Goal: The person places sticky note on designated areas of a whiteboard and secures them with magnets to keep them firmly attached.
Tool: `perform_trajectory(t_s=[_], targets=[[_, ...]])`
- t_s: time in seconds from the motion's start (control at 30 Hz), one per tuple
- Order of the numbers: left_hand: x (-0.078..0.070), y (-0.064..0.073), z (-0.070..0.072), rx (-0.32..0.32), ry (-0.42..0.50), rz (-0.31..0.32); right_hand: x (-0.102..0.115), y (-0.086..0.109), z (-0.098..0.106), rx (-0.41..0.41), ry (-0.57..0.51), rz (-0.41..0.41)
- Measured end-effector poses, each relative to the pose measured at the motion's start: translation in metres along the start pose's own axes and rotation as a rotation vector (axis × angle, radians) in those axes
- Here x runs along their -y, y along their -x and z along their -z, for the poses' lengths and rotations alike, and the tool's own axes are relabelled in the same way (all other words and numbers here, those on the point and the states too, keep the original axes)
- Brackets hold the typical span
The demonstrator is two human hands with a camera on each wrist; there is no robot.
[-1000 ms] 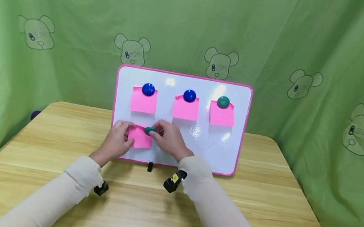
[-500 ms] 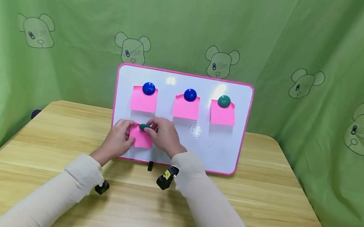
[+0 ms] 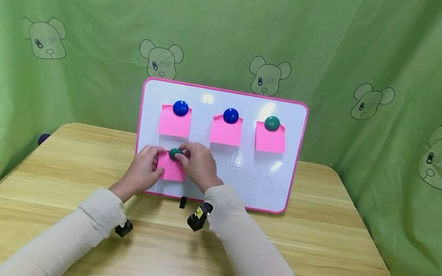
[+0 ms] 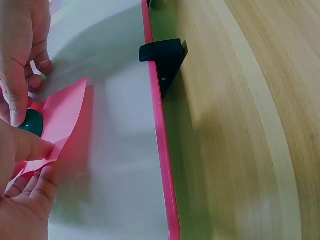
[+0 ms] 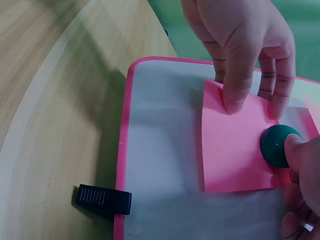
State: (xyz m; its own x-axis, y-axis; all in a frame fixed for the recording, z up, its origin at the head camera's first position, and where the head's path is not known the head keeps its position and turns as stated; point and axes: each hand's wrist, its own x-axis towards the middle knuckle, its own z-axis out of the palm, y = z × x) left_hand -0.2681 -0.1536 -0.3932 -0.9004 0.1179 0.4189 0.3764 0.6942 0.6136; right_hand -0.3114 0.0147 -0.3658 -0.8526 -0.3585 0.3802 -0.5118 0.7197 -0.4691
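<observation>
A pink sticky note (image 3: 172,170) lies at the lower left of the whiteboard (image 3: 239,184). My left hand (image 3: 143,170) pinches its left edge, thumb in front and some fingers behind, as the left wrist view shows. With thumb and fingers my right hand (image 3: 200,166) holds a round green magnet (image 5: 276,145) at the note's upper edge. In the right wrist view the magnet sits over the paper; whether it touches the board is hidden. Above, two pink notes hang under blue magnets (image 3: 180,108), and a third pink note (image 3: 270,141) hangs under another green magnet (image 3: 272,123).
The pink-framed board stands tilted on a wooden table (image 3: 297,256), with a black clip-like foot (image 3: 182,202) at its lower edge. Green curtains (image 3: 239,25) with mouse-head drawings surround the table. Each wrist wears a small black camera (image 3: 197,217).
My right hand has moved left with the green magnet, from the note's upper right corner to the middle of its top edge. My left hand has stayed on the note.
</observation>
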Motion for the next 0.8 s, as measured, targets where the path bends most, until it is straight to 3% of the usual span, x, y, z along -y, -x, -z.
perform_trajectory(t_s=[0.8], targets=[[-0.0010,-0.0004,-0.0005,0.003,-0.021,-0.005,0.0042,0.0034,-0.0002,-0.058,0.022,-0.048]])
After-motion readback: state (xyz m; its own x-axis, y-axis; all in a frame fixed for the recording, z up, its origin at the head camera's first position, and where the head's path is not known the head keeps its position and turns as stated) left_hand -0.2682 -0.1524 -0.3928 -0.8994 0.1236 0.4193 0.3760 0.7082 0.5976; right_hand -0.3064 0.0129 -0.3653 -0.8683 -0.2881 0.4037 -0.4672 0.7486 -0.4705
